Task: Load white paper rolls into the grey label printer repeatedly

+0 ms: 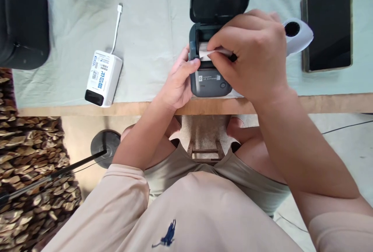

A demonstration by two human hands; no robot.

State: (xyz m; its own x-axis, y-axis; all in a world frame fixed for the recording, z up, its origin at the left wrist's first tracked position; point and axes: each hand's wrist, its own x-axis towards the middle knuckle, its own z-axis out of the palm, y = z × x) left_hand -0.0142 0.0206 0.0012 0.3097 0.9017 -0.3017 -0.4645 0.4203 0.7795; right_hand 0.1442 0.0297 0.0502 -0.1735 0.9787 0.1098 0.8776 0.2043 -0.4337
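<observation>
Tablecloth (145, 22), dark printer (212, 88), illegible white lettering (209, 77)

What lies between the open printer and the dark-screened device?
In the head view, the right hand and, beside it, a white object with a round black spot.

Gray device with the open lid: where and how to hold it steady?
Likely the left wall of the gray device, coming from the left, thumb at the rim, as the left hand does. That side is straight; the right hand covers much of the other, and the raised lid might swing.
</observation>
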